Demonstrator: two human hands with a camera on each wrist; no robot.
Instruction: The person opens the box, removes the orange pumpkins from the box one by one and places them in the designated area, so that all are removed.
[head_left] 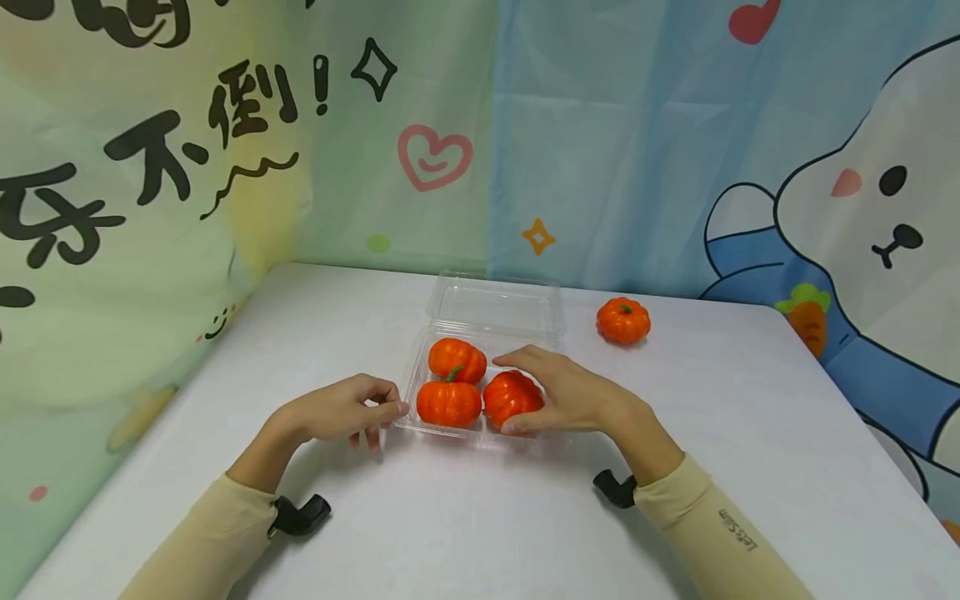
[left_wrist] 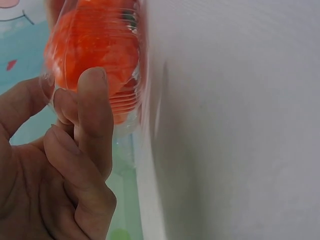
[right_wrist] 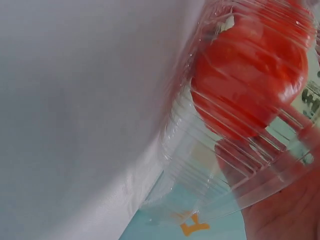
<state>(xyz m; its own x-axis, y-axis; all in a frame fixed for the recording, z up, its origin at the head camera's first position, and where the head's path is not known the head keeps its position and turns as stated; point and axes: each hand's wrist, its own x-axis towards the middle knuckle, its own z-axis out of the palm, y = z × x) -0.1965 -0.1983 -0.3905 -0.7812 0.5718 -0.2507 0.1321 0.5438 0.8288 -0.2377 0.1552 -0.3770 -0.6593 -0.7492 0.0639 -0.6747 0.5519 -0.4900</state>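
Observation:
A clear plastic clamshell box (head_left: 513,340) stands on the table with its lid folded back. Three small orange pumpkins are inside: one at the back left (head_left: 457,360), one at the front left (head_left: 448,403), and a redder one at the front right (head_left: 512,397). My right hand (head_left: 573,392) grips the front-right pumpkin, thumb in front and fingers over its far side; the right wrist view shows this pumpkin (right_wrist: 250,75) through the box wall. At the box's front left corner my left hand (head_left: 345,408) pinches the rim between thumb and finger.
Another orange pumpkin (head_left: 623,321) sits on the white table (head_left: 465,525), to the right of the box lid (head_left: 498,304). A printed cloth backdrop (head_left: 585,142) hangs behind the table and along its left side.

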